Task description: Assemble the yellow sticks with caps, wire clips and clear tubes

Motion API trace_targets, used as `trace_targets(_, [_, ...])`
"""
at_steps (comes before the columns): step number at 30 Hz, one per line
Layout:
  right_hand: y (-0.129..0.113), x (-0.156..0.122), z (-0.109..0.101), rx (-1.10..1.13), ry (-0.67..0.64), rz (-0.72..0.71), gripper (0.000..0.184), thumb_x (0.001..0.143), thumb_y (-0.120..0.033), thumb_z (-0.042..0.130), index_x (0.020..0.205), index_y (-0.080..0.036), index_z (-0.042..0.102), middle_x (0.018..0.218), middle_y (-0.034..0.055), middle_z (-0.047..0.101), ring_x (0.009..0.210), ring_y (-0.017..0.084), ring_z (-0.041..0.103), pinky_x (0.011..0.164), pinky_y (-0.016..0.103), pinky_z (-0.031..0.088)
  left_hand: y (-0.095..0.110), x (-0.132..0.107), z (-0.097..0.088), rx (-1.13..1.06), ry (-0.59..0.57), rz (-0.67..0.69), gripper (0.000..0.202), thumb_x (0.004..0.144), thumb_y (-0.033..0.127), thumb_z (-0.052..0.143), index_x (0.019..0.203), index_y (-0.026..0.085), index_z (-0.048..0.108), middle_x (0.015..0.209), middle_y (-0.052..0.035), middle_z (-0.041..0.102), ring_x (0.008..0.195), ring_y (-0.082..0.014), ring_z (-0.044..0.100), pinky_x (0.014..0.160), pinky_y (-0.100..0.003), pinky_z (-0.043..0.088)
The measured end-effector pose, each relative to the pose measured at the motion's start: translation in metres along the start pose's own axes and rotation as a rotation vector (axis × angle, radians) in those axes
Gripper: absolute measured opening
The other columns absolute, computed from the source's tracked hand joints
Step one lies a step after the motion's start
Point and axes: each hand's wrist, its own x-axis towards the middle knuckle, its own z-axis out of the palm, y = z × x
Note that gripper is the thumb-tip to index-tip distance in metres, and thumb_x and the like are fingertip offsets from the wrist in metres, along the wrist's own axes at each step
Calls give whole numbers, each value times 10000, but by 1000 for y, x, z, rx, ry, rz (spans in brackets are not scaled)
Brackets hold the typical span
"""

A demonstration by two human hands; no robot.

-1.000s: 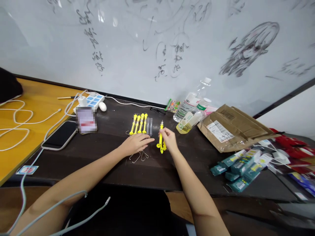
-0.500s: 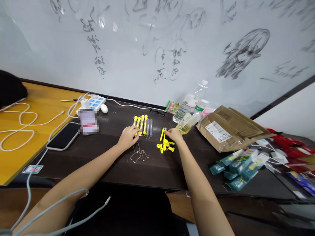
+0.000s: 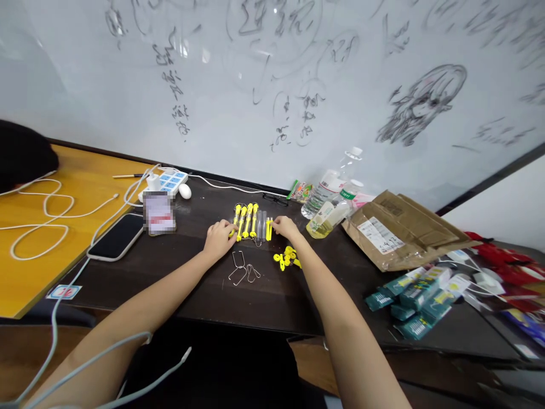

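Your right hand [image 3: 284, 227] pinches a slim yellow plastic tool [image 3: 268, 228] between its fingertips, laying it on the dark table [image 3: 204, 284] at the right end of the row of yellow plastic tools [image 3: 246, 220]. Your left hand [image 3: 219, 238], fingers curled, touches the row's near left end; whether it grips one, you cannot tell. Bent wire hooks [image 3: 243, 271] lie just below.

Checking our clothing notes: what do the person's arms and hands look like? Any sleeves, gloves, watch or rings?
Both arms are bare as far as the picture shows: no sleeves, no gloves on the left hand or right hand. No watch or bracelet shows; rings are too small to tell. A thin pale grey cable crosses in front of the left arm.
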Motion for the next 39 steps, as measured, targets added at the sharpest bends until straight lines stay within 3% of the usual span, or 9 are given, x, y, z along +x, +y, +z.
trace_targets(6, [5, -29, -3, -36, 104, -18, 220, 858, -344, 483, 868, -190, 640, 936, 81, 698, 855, 208, 621, 714, 284, 372, 1, 1, -1, 45, -20, -41, 256, 874, 294, 455, 1065, 236, 616, 964, -70, 610, 926, -234, 541, 855, -383, 387])
trace_targets(11, [4, -69, 4, 42, 326, -119, 195, 874, -332, 453, 841, -216, 606, 719, 10, 657, 753, 185, 588, 714, 281, 323, 2, 3, -4, 45, -45, -117, 321, 838, 279, 483, 1146, 215, 543, 889, -64, 654, 894, -252, 555, 829, -388, 376])
trace_targets(16, [-3, -92, 17, 151, 528, -219, 235, 895, -314, 410, 811, -205, 600, 716, 10, 634, 761, 180, 552, 729, 285, 291, 2, 4, -8, 41, -44, -192, 376, 877, 249, 403, 1237, 172, 473, 883, -88, 663, 938, -267, 571, 848, -398, 363])
trace_targets(22, [-1, -93, 23, 136, 553, -289, 205, 891, -276, 434, 807, -201, 605, 719, 8, 626, 753, 171, 528, 737, 287, 274, 0, 5, -9, 51, -87, -164, 414, 864, 475, 482, 1163, 191, 523, 911, -90, 661, 964, -280, 563, 841, -387, 360])
trace_targets(27, [0, -93, 26, 154, 550, -308, 195, 886, -271, 448, 809, -195, 610, 707, 6, 623, 749, 168, 521, 741, 284, 269, 2, 5, -10, 114, -114, -197, 357, 877, 336, 443, 1196, 190, 509, 941, -92, 678, 965, -271, 578, 856, -389, 338])
trace_targets(32, [-3, -95, 28, 185, 547, -337, 174, 875, -258, 470, 794, -193, 610, 695, 0, 618, 738, 163, 517, 742, 283, 271, 5, 5, -11, 185, -110, -202, 411, 859, 349, 461, 1226, 167, 483, 974, -116, 684, 977, -287, 599, 872, -392, 331])
trace_targets(39, [-2, -94, 29, 212, 533, -345, 176, 878, -258, 469, 790, -196, 608, 701, 7, 617, 737, 169, 517, 745, 290, 282, -7, 11, -10, -118, 33, -353, 355, 926, 262, 275, 1239, 165, 412, 861, -76, 677, 947, -269, 626, 882, -410, 364])
